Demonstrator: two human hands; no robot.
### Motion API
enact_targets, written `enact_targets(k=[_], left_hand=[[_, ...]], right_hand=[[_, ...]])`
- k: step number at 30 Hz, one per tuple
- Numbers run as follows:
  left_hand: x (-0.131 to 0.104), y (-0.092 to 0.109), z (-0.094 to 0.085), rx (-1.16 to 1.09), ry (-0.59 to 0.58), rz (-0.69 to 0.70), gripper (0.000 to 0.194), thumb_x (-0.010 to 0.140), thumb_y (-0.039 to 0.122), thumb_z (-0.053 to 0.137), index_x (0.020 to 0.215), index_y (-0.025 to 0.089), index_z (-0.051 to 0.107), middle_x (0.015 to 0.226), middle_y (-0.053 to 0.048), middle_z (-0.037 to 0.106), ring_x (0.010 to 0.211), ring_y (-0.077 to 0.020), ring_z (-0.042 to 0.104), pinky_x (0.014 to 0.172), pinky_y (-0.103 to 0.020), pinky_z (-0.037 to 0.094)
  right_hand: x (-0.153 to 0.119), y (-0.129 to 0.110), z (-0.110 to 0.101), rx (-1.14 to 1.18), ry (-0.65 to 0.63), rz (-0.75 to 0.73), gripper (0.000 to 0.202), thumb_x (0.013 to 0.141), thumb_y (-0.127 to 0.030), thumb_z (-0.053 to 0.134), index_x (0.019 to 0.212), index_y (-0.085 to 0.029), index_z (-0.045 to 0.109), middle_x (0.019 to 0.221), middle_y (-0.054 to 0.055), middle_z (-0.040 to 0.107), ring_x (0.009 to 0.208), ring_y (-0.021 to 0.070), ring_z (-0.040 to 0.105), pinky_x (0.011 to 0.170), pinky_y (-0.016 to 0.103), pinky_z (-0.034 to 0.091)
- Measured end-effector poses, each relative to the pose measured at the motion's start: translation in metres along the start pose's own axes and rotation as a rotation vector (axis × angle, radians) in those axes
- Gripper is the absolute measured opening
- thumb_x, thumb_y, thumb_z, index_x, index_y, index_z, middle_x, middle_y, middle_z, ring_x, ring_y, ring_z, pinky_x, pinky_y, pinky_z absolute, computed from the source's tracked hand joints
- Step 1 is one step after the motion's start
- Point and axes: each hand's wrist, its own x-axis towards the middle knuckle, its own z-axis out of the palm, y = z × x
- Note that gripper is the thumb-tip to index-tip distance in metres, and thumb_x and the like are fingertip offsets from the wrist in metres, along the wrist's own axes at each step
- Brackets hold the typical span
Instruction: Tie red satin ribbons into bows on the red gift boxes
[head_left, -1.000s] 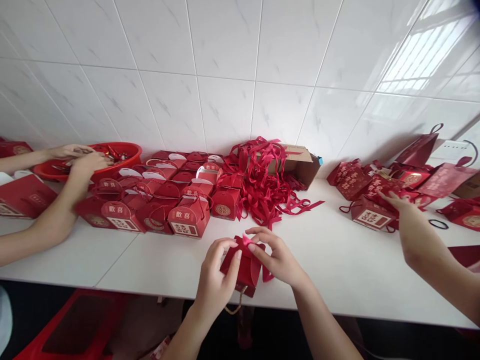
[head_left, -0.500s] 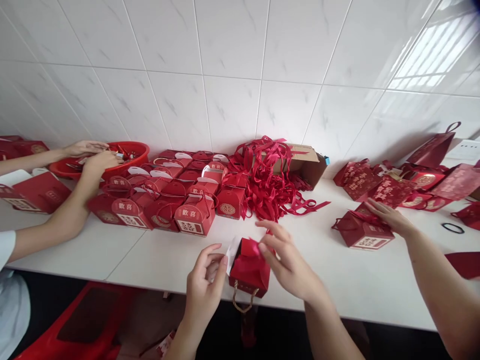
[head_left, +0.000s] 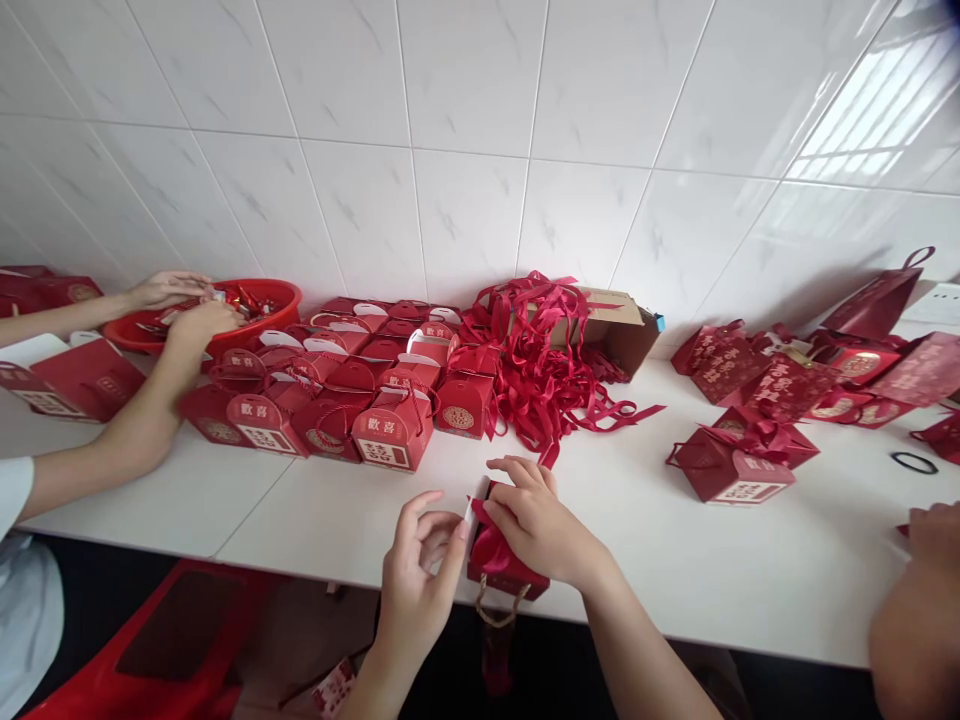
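lol I spot a black ring [head_left: 910,469] on the white table [head_left: 630,520], red stool [head_left: 169,635] below, marbled wall tiles [head_left: 472,225] behind

Ribbons [head_left: 536,375] block behind the right hand [head_left: 529,520]; tabletop [head_left: 634,490] rightward is passable.

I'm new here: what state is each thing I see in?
Rope-handled gift box, partly open
Rope handle, hanging slack
Ribbon pile, loose, tangled
Cardboard box, open
White-lined gift box at left, open
Nearest rowed gift box, closed
Ribbon bow at right, tied
Red basin, part filled
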Motion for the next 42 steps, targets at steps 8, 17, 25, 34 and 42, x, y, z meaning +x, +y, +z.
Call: enact_targets(k=[8, 17, 25, 34, 42], left_hand=[[0.031, 0.013, 0.003, 0.045, -0.298, -0.116, 0.027, 0.083, 0.044, 0.052, 0.076, 0.018, 0.053, 0.064, 0.003, 0.048, 0.055, -0.0110, 0.047, 0.049, -0.020, 0.039], [0.052, -0.045, -0.061, 0.916, -0.098, -0.120, 0.015, 0.076, 0.029, 0.053, 0.064, 0.020, 0.056, 0.068, -0.004, 0.064, 0.063, -0.0204, 0.057, 0.057, -0.028, 0.038], [0.050, -0.030, -0.040, 0.433, -0.033, 0.090, 0.026, 0.084, 0.043, 0.048, 0.086, 0.020, 0.059, 0.092, -0.006, 0.064, 0.090, -0.0220, 0.060, 0.081, -0.031, 0.045], [0.041, -0.013, 0.003, 0.044, -0.476, -0.094, 0.031, 0.088, 0.047, 0.048, 0.074, 0.019, 0.047, 0.065, 0.003, 0.047, 0.059, -0.0118, 0.046, 0.056, -0.021, 0.038], [0.041, -0.001, -0.010, 0.153, -0.640, 0.064, 0.031, 0.084, 0.035, 0.055, 0.060, 0.018, 0.045, 0.076, -0.001, 0.047, 0.071, -0.0142, 0.048, 0.065, -0.024, 0.042]], right_hand=[[0.000, -0.004, -0.003, -0.002, -0.001, -0.004, 0.024, 0.095, -0.027, 0.040, 0.088, -0.020, 0.063, 0.130, 0.011, 0.050, 0.128, 0.0273, 0.036, 0.102, 0.051, 0.028], [-0.035, 0.044, 0.000, 0.492, 0.463, 0.196, 0.022, 0.092, -0.036, 0.046, 0.101, -0.022, 0.061, 0.119, 0.011, 0.057, 0.116, 0.0240, 0.052, 0.097, 0.044, 0.043], [-0.057, 0.055, 0.025, 0.633, 0.415, 0.189, 0.027, 0.087, -0.036, 0.055, 0.111, -0.024, 0.061, 0.121, 0.010, 0.057, 0.114, 0.0243, 0.054, 0.093, 0.041, 0.050], [-0.057, 0.045, 0.055, 0.754, 0.565, 0.482, 0.039, 0.079, -0.049, 0.061, 0.102, -0.020, 0.052, 0.105, 0.010, 0.056, 0.080, 0.0182, 0.059, 0.057, 0.027, 0.053], [-0.058, 0.048, 0.043, 0.898, 0.282, 0.461, 0.047, 0.083, -0.058, 0.051, 0.058, -0.019, 0.040, 0.056, -0.004, 0.035, 0.055, 0.0099, 0.031, 0.051, 0.024, 0.028]])
